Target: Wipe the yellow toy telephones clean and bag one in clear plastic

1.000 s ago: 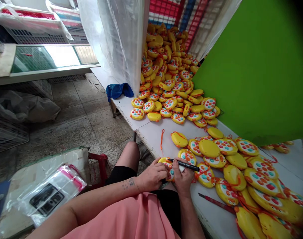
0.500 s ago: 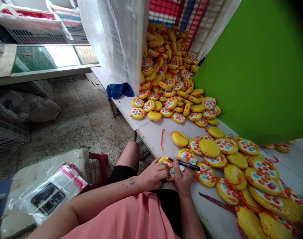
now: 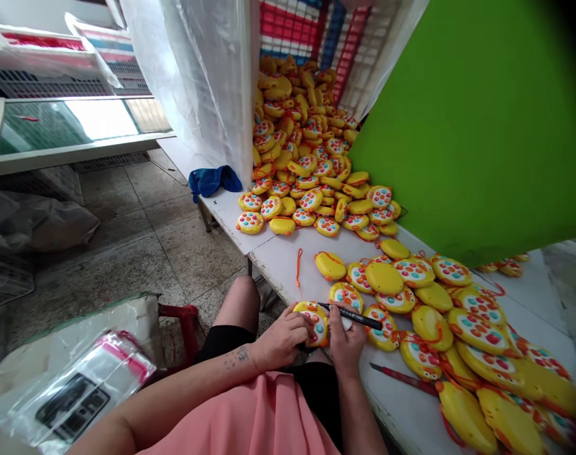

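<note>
My left hand [image 3: 288,340] is closed around the edge of a yellow toy [image 3: 320,325] with a white face and coloured buttons, held near the table's front edge. In my right hand [image 3: 347,347] is a black marker pen [image 3: 359,318], its tip pointing left at the toy's upper right edge. Whether the tip touches the toy I cannot tell. Something small and white [image 3: 346,324] shows between the fingers of that hand. More yellow button toys [image 3: 384,328] with orange cords lie just right of my hands, some face up, some face down.
A large heap of such toys [image 3: 311,164] spills from a plastic-lined crate at the back. A red-handled knife [image 3: 402,378], a loose orange cord [image 3: 298,268] and a blue cloth [image 3: 215,181] lie on the white table [image 3: 281,256]. A green board [image 3: 468,126] stands right; plastic packets [image 3: 84,392] lie on a stool left.
My right hand with the marker pen has drawn slightly away from the toy, so more of its face shows. The camera view has shifted a little to the right.
</note>
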### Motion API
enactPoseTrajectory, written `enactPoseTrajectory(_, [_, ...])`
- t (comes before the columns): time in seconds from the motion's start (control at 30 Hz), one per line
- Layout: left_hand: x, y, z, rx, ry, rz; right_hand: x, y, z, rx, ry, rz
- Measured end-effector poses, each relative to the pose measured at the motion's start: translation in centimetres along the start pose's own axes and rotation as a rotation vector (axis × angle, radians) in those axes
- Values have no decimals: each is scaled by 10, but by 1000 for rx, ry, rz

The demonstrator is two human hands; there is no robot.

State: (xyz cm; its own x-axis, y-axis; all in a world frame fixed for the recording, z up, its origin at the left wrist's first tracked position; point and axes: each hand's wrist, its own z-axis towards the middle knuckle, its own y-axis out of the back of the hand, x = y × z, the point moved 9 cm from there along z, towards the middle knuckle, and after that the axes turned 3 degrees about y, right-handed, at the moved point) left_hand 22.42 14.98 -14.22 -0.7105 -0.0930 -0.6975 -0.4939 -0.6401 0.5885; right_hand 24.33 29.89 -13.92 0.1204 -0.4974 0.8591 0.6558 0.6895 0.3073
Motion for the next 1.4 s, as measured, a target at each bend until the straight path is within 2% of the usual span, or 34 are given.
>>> enactPoseTrajectory(0.13, [-9,15,5,-91,-105,-122,9,49,-8,-253,-119,100])
enactPoseTrajectory(0.23, [-18,15,31,-93,-182,-137,26,102,-15,-495,-92,104])
enactPoseTrajectory(0.3, [-26,4,61,-53,-242,-110,36,134,-22,-640,-55,116])
enactPoseTrajectory(0.4, [-45,-24,124,35,-350,-60,52,165,-30,-745,41,117])
enactPoseTrajectory(0.47, [-59,-44,171,92,-379,-8,59,176,-35,-766,90,88])
enactPoseTrajectory(0.53, [-74,-57,213,105,-370,46,62,183,-39,-777,116,56])
enactPoseTrajectory(0.6, [-87,-58,238,59,-344,80,62,188,-43,-786,131,31])
enactPoseTrajectory(0.63, [-90,-56,241,46,-327,90,60,190,-44,-785,128,30])
enactPoseTrajectory(0.7, [-89,-54,231,67,-258,98,53,190,-45,-767,99,38])
enactPoseTrajectory(0.77, [-75,-51,205,134,-116,95,44,183,-42,-705,16,60])
enactPoseTrajectory(0.87, [-48,-43,158,211,110,72,33,158,-33,-581,-113,73])
enactPoseTrajectory(0.97, [-35,-31,128,236,214,34,36,127,-22,-453,-126,76])
enactPoseTrajectory(1.13, [-29,-13,112,239,281,6,49,89,-7,-261,-61,83])
enactPoseTrajectory(1.4, [-26,-5,105,247,249,136,57,70,-3,-178,-13,50])
